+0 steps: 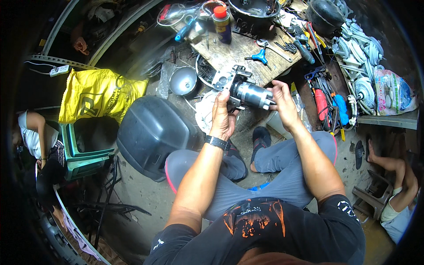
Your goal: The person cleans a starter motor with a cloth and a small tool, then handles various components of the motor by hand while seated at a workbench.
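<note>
Above my knees, my left hand point(224, 115) grips a metal machine part point(253, 94) from below, with the thumb on its near side. The part has a flat grey housing with holes at its left and a shiny cylinder with a slotted end at its right. It is held lengthwise, the cylinder pointing right. My right hand point(284, 104) has its fingers curled around the slotted end; some fingertips are hidden behind the metal. Just beyond the part is the near edge of a worn wooden board point(247, 42).
On the board lie a blue-handled hex tool point(259, 56), an adjustable wrench point(274, 49) and a red-capped spray can point(221, 26). A black case point(154, 134) and a yellow sack point(101, 95) stand left. Pliers point(320, 104) lie right. Other people sit at both sides.
</note>
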The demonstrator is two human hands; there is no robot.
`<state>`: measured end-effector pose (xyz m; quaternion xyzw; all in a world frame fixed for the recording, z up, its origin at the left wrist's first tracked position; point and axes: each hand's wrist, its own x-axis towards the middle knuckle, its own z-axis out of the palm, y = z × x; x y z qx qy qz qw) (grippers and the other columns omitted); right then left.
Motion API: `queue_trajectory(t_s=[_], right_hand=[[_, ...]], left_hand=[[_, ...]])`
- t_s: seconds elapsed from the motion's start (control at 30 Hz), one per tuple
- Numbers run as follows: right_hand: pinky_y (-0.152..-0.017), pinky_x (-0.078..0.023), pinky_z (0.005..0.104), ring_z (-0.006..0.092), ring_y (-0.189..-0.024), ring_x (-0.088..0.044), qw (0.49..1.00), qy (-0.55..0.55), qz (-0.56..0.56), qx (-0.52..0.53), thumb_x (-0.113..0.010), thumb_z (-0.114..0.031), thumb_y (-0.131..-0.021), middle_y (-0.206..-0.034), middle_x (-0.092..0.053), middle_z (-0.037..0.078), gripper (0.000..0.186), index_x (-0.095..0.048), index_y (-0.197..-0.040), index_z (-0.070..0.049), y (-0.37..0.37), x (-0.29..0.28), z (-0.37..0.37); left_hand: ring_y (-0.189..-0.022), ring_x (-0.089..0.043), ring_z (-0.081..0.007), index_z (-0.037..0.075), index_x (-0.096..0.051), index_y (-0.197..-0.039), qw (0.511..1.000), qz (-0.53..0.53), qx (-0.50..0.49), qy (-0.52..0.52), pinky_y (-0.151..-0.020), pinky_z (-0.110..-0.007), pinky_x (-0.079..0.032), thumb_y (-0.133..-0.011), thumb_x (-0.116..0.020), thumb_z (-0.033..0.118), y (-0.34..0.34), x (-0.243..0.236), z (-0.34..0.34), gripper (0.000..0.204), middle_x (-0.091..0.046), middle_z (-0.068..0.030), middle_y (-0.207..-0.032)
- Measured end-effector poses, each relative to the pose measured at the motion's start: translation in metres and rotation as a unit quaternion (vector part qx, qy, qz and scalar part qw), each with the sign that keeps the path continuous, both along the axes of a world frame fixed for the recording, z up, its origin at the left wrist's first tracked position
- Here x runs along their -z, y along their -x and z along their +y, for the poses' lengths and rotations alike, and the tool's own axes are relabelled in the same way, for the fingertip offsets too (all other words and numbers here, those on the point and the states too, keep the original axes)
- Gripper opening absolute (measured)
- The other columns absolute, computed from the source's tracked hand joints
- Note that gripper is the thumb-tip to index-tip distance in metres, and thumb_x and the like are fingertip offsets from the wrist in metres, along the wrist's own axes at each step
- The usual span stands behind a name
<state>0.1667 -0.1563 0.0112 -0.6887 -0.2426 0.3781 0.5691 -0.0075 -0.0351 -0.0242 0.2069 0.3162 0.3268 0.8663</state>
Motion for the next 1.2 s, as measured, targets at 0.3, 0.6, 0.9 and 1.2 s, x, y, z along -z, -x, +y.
queue_trajectory(t_s=[0.3, 0.6, 0.9, 1.2], right_hand=[[-0.101, -0.053, 0.0464, 0.0390, -0.124, -0.058, 0.904, -0.053, -0.402, -0.133, -0.082, -0.006, -0.079, -0.133, -0.056, 0.017, 0.061, -0.057, -0.134, -0.015, 0.020, -0.017, 0.001], [-0.083, -0.062, 0.0437, 0.0345, -0.098, -0.072, 0.998, 0.042, -0.001, -0.049, -0.069, -0.064, -0.089, -0.136, -0.057, 0.028, 0.094, -0.036, -0.154, -0.004, -0.003, -0.001, -0.011], [-0.100, -0.055, 0.0457, 0.0394, -0.120, -0.061, 0.852, -0.090, -0.500, -0.129, -0.083, 0.000, -0.072, -0.133, -0.056, 0.017, 0.075, -0.056, -0.139, -0.017, 0.008, -0.018, -0.008], [-0.060, -0.062, 0.0356, 0.0246, -0.068, -0.073, 0.988, 0.117, 0.097, -0.003, -0.036, -0.088, -0.090, -0.101, -0.071, 0.022, 0.106, -0.051, -0.141, 0.004, -0.019, -0.013, -0.012]], left_hand=[[-0.107, -0.066, -0.0179, 0.012, -0.061, -0.129, 1.000, -0.002, 0.000, 0.000, -0.094, -0.042, -0.057, -0.092, -0.076, 0.044, -0.002, -0.012, 0.000, 0.051, -0.068, -0.0035, -0.119], [-0.118, -0.065, -0.0258, 0.014, -0.061, -0.133, 0.999, 0.017, 0.010, -0.033, -0.102, -0.056, -0.051, -0.090, -0.077, 0.050, -0.002, -0.017, 0.002, 0.058, -0.069, -0.0064, -0.127], [-0.116, -0.065, -0.0250, 0.015, -0.060, -0.133, 1.000, 0.028, -0.010, 0.002, -0.103, -0.054, -0.050, -0.087, -0.078, 0.053, -0.005, -0.017, 0.003, 0.062, -0.069, -0.0061, -0.122], [-0.112, -0.067, -0.0258, 0.012, -0.060, -0.133, 0.999, 0.047, 0.006, -0.021, -0.098, -0.053, -0.055, -0.089, -0.076, 0.052, -0.002, -0.008, 0.006, 0.061, -0.070, -0.0073, -0.123]])
